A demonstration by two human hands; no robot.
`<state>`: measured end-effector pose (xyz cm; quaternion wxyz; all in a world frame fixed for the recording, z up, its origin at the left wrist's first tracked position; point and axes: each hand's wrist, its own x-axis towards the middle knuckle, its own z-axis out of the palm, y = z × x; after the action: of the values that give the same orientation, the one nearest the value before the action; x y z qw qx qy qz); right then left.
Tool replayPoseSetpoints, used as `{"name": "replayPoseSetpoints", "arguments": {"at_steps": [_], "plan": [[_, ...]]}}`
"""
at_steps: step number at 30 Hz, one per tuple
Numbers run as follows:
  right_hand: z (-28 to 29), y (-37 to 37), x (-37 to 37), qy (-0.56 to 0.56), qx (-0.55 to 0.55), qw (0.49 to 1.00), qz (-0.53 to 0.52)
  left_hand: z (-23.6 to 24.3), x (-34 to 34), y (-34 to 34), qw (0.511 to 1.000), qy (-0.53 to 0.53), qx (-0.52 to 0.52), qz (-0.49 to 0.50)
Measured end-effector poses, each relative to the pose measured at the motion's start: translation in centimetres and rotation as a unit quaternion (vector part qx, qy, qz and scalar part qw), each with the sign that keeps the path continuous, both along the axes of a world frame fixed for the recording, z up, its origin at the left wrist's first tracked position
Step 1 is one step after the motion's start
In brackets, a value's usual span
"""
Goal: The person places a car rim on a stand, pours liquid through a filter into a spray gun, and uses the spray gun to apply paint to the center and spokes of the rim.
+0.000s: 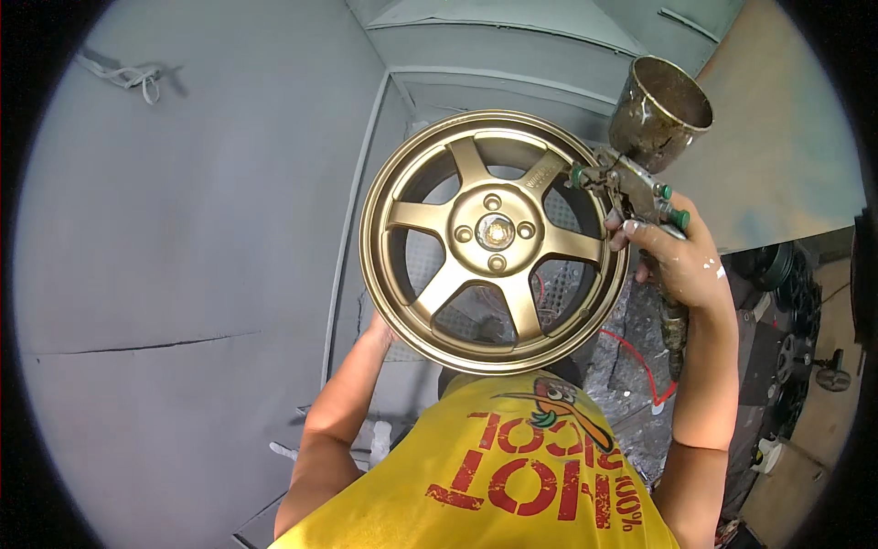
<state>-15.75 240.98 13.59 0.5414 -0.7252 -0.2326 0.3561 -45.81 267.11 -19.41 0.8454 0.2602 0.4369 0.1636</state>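
Note:
A gold six-spoke wheel rim (494, 197) faces up in front of my chest, with bolt holes around its centre. My right hand (681, 252) is closed around a paint spray gun (631, 188) at the wheel's right edge. The gun's nozzle points left over the spokes. On top of the gun sits a paint-stained metal cup (663, 110), slightly tilted. White paint spots mark the back of that hand. My left hand (389, 329) reaches under the wheel's lower left edge; its fingers are hidden behind the rim, so their grip does not show.
Along the left stands a grey wall (183, 238) with a crack and a bundle of pale cord (137, 78). A red air hose (640, 361) trails below the gun over a paint-spattered floor (631, 412). Several dark wheels (791, 302) line the right side, near a brownish panel (777, 156).

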Motion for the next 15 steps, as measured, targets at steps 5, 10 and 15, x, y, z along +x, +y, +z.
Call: {"name": "replayPoseSetpoints", "arguments": {"at_steps": [5,10,15], "plan": [[0.2,-0.1,-0.9,0.028,0.010,0.999,0.029,0.1,0.1,-0.5,1.000,0.000,-0.005,-0.001],[0.1,0.3,-1.3,0.009,0.004,1.000,0.023,0.0,-0.6,-4.4,1.000,0.011,-0.020,0.013],[0.2,0.9,-1.9,-0.022,-0.004,1.000,-0.011,0.2,-2.0,-9.9,0.998,0.033,-0.038,0.026]]}}
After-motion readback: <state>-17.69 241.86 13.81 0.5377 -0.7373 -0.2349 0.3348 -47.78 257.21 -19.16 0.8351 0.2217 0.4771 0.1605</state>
